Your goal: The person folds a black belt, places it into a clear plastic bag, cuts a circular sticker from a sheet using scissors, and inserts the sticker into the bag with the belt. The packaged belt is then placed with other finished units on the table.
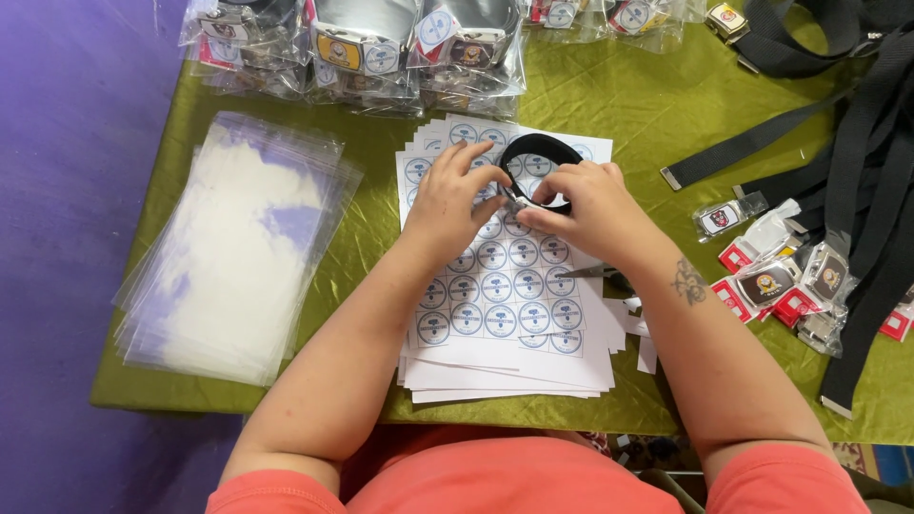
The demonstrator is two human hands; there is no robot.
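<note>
1. Both hands meet over the stack of sticker sheets [505, 286] in the middle of the table [619, 105]. The left hand [452, 195] and the right hand [586, 205] hold a rolled black belt [540, 152] between them, just above the paper.

2. The grip of each hand is narrow: the left fingertips [495, 181] pinch at the near edge of the coil, and the right fingers curl round its near right side, closed on the belt. A small pale piece, perhaps the buckle end or a sticker, sits right where the fingertips meet; it is too small to tell which.

3. The step in hand looks like keeping the coil tight while fixing something at its near rim. Judged from here, the next move calls for a steady pinch, so the roll does not spring loose.

4. The coil lies nearly flat, its open centre facing up toward the camera. As a ring it has no clear long axis; it looks slightly wider left to right.

5. Around it: a pile of clear plastic bags [238, 247] to the left, packed belts in bags [371, 48] along the far edge, loose black straps [857, 143] and small buckles [771, 281] to the right.
</note>
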